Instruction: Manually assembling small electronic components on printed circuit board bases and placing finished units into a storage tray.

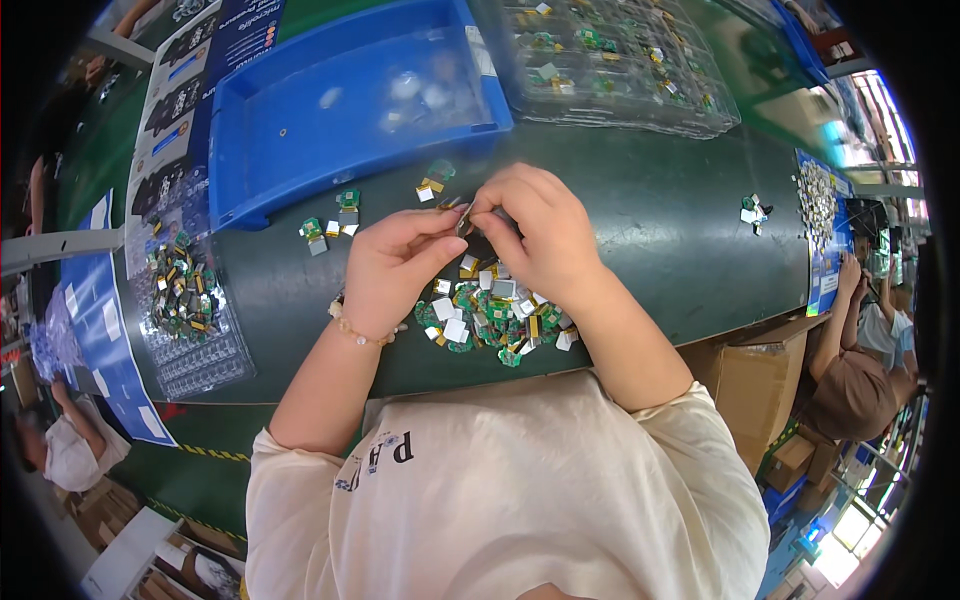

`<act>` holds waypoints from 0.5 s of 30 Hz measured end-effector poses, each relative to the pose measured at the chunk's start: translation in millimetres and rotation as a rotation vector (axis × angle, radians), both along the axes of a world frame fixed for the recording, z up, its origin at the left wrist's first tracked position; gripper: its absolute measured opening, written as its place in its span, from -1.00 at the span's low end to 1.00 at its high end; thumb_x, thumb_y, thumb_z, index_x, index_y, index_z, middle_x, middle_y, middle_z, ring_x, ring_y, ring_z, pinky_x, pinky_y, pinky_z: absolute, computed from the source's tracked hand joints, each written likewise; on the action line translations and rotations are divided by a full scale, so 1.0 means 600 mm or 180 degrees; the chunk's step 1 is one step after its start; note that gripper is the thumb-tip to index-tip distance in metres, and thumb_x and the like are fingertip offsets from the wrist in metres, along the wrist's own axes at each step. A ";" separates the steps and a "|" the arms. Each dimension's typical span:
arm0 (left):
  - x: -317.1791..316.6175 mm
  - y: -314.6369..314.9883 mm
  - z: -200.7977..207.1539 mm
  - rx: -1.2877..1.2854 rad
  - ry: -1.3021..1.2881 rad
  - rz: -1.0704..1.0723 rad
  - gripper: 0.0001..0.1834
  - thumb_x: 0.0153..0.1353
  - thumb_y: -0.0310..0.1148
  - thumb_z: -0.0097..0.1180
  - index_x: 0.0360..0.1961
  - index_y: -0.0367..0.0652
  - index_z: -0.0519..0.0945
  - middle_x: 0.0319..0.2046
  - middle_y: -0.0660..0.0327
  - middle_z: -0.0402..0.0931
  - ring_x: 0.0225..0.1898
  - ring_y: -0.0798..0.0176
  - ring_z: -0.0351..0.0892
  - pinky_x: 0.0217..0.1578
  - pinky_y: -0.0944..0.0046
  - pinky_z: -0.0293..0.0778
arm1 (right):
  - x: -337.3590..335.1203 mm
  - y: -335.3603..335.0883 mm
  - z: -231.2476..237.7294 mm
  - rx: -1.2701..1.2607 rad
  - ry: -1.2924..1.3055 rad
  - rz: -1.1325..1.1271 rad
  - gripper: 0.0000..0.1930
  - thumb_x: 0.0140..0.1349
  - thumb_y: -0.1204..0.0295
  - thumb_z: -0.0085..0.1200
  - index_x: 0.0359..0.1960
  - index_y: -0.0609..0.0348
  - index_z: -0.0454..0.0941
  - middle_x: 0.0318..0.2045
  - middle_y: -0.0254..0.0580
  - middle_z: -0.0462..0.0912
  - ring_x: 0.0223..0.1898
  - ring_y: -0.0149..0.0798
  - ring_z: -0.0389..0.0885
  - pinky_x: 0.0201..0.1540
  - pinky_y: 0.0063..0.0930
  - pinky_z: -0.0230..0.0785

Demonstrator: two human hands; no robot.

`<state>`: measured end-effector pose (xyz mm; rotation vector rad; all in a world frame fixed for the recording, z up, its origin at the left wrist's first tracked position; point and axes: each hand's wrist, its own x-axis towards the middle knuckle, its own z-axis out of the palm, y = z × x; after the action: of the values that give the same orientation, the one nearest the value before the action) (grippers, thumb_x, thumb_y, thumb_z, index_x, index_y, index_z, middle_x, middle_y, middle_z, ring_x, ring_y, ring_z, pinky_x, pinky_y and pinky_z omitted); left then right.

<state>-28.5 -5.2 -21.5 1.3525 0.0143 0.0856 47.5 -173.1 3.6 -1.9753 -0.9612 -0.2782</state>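
My left hand (398, 262), with a beaded bracelet at its wrist, and my right hand (540, 228) meet above the dark green table. Their thumbs and fingers pinch a small, thin electronic part (463, 220), mostly covered by the fingertips. Just below them, close to my body, lies a pile of small green circuit boards (495, 318) with white squares and gold-coloured strips. A few similar boards (348, 208) lie apart to the left of my left hand, and another small group (432, 185) rests beyond the fingertips.
A blue plastic bin (350, 155) stands at the back left, with stacked clear trays (620, 70) of boards beside it. Another clear tray (205, 350) holds parts at the left. Loose parts (755, 213) and a cardboard box (755, 385) are at the right. Other people sit on both sides.
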 end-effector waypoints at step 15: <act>0.011 0.012 0.011 -0.0952 0.0657 0.0123 -0.73 0.24 -0.54 0.02 -0.02 -0.28 0.49 -0.12 0.07 0.58 -0.13 0.23 0.59 -0.12 0.36 0.50 | 0.002 -0.010 0.011 -0.0148 0.0620 0.0029 -0.90 -0.01 0.57 0.10 -0.45 0.17 0.44 -0.52 -0.21 0.44 -0.53 -0.25 0.41 -0.44 -0.45 0.28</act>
<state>-21.8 2.1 -14.8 1.0575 0.2192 -0.0236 48.8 -179.3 10.1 -1.9980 -0.8575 -0.0570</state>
